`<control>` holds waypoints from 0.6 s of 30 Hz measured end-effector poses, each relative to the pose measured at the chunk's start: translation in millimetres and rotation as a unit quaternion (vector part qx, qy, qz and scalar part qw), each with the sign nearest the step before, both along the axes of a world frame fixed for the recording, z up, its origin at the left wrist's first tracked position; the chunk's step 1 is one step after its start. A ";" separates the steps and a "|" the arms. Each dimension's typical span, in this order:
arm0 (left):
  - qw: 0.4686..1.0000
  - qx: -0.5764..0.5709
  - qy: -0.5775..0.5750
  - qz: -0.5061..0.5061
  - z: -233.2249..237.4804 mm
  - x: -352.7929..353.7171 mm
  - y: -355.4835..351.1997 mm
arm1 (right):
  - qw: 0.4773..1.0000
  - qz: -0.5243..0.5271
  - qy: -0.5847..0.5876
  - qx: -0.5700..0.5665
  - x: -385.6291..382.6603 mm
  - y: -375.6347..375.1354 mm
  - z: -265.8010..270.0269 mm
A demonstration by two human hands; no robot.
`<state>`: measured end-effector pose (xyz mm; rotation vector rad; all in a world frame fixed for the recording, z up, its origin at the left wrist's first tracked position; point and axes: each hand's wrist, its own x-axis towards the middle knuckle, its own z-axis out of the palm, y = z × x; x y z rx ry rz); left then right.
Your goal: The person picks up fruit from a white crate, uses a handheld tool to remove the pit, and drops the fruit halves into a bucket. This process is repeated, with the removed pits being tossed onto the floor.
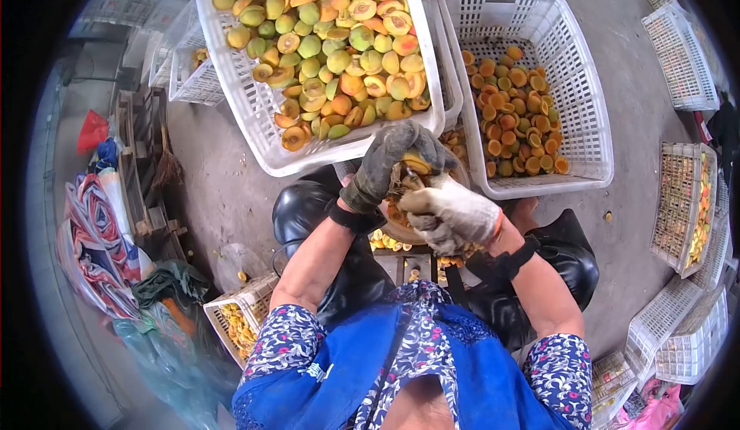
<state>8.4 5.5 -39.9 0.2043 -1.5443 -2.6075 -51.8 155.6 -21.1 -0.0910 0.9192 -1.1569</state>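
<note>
My left hand (389, 160), in a dirty dark grey glove, is closed round a yellow-orange peach half (416, 162) above my lap. Close against it is my right hand (453, 213), in a soiled whitish glove, with its fingers curled. A small dark tip shows between the hands, but what my right fingers grip is mostly hidden. Just beyond my hands, a white crate (289, 166) holds many halved green and orange peaches (339, 60). To its right, another white crate (597, 149) contains hollowed orange peach halves (520, 114). Below my hands sits a partly hidden round container.
Yellow fruit pieces fill a small crate (266, 295) by my left side. More crates stand along the right, including one with fruit (682, 206). Wooden pallets (142, 168), a broom (167, 164) and striped sheeting (96, 226) are at the left.
</note>
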 end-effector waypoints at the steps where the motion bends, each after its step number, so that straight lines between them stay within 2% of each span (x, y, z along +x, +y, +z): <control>1: 0.999 0.039 -0.002 -0.021 2.4 0.3 1.3 | 1.000 0.001 0.001 -0.001 4.3 -1.5 1.5; 2: 0.995 0.094 0.020 -0.035 0.0 -0.6 1.6 | 0.997 -0.074 -0.028 0.014 9.4 -4.6 2.8; 3: 0.995 0.092 0.022 -0.034 0.4 0.8 0.6 | 0.987 -0.150 -0.057 0.027 11.4 -6.3 3.9; 4: 0.996 -0.078 0.040 0.017 3.0 3.2 -2.1 | 0.999 -0.022 -0.035 -0.011 -1.0 0.9 6.9; 5: 0.966 -0.245 0.056 0.068 6.4 6.3 -5.7 | 0.986 0.116 0.106 0.059 -7.0 -1.8 18.6; 6: 0.988 0.053 -0.045 0.138 -0.9 10.4 -18.4 | 0.860 0.142 0.463 -0.162 0.2 5.5 -9.1; 7: 0.988 0.051 -0.046 0.135 -2.2 9.6 -32.1 | 0.567 0.140 0.733 -0.349 11.6 17.4 -47.6; 8: 0.970 0.077 -0.049 0.226 -2.6 7.1 -45.3 | 0.639 0.189 0.720 -0.194 23.5 28.3 -64.2; 9: 0.942 0.101 -0.053 0.315 5.9 2.0 -48.8 | 0.686 0.248 0.684 0.029 29.1 30.8 -52.5; 10: 0.944 0.098 -0.054 0.312 15.3 -4.9 -47.8 | 0.700 0.254 0.666 0.043 28.4 29.1 -56.4; 11: 0.959 0.092 -0.042 0.265 48.2 -21.8 -38.8 | 0.712 0.260 0.650 0.058 23.5 25.0 -60.6; 12: 0.971 0.090 -0.033 0.219 68.7 -33.3 -33.0 | 0.723 0.224 0.653 0.024 17.7 23.8 -48.4; 13: 0.971 0.091 -0.037 0.218 73.6 -37.3 -33.6 | 0.723 0.214 0.657 0.002 12.4 19.7 -45.2; 14: 0.979 -0.128 -0.091 0.128 77.4 -41.1 -38.5 | 0.728 0.202 0.656 0.008 11.7 18.9 -46.0; 15: 0.929 -0.343 -0.135 0.030 80.3 -51.2 -50.4 | 0.729 0.186 0.659 0.013 8.2 16.6 -45.9; 16: 0.879 -0.445 -0.164 -0.056 4.1 -64.1 -100.7 | 0.688 0.192 0.695 -0.079 4.4 21.4 -67.4; 17: 0.770 -0.594 -0.215 -0.095 -3.4 -58.5 -100.3 | 0.617 0.268 0.731 -0.120 -1.2 22.9 -68.0; 18: 0.631 -0.719 -0.259 -0.129 -7.8 -53.0 -98.0 | 0.615 0.251 0.735 -0.131 -3.6 23.3 -65.4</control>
